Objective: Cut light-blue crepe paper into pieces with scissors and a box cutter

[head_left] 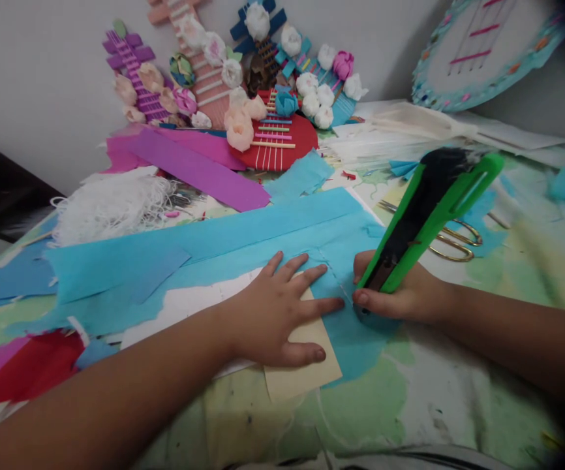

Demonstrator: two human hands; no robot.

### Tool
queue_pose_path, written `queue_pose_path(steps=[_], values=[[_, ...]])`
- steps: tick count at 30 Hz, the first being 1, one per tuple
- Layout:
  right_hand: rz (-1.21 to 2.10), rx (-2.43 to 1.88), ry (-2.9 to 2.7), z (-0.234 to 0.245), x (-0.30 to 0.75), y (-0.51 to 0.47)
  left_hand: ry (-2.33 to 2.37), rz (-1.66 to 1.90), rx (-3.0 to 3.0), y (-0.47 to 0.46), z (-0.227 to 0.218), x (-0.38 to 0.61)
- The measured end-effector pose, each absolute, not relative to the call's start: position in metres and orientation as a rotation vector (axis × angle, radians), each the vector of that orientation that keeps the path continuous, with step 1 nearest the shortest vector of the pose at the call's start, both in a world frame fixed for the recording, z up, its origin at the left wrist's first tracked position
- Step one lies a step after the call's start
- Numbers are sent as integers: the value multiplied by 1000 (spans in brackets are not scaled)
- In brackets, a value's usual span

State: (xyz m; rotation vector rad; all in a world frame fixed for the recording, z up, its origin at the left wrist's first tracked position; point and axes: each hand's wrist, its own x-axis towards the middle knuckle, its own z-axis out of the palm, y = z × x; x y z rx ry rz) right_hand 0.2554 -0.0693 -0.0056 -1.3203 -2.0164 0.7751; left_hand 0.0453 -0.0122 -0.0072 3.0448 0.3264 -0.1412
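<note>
My right hand is closed round the lower end of a green and black stapler. Its long body slants up towards me, and its metal nose is low against the blue crepe paper. My left hand lies flat with its fingers spread, palm on a cream paper piece and fingertips on the blue paper. White paper shows from under that wrist. A line of small pale dashes runs across the blue paper between my two hands.
Gold-handled scissors lie right of the stapler. Shredded white paper is piled at left, near purple strips. Decorated guitar shapes with paper flowers, one of them red, lean at the back wall. Red paper lies at left.
</note>
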Motion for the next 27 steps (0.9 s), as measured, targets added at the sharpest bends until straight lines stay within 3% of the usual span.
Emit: queue_pose_path(steps=[13,27], values=[[748,-1308,-2035,-8,254,-72,321,-125,3034,-12,-8,45],[506,-1277,-2141,-2,245,-80,302,-61,3037,-12,-8,44]])
